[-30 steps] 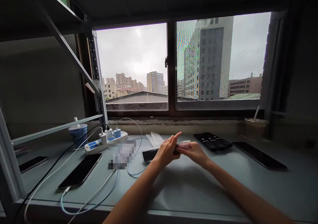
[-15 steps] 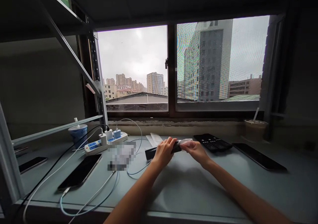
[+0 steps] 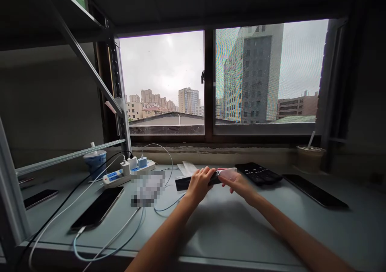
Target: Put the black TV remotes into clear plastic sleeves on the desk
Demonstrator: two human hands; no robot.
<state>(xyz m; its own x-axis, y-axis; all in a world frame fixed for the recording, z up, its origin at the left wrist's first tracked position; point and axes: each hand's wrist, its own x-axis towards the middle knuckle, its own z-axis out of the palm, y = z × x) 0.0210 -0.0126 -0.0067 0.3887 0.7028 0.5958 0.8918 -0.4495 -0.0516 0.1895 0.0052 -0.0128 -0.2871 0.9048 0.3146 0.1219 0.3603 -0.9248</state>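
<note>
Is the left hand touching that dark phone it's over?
Touching. The head view shows the left hand with fingers wrapped over the dark phone, no gap between them.

Single head view: looks forward, slightly down across desk toward window; hands mid-distance.

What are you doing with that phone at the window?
A person sits at a grey desk under a window. The left hand grips a dark phone held just above the desk, and the right hand pinches a thin clear film or cover at the phone's right end. More phones lie around: one plugged-in phone on the left near a power strip, and two dark phones on the right.
</note>
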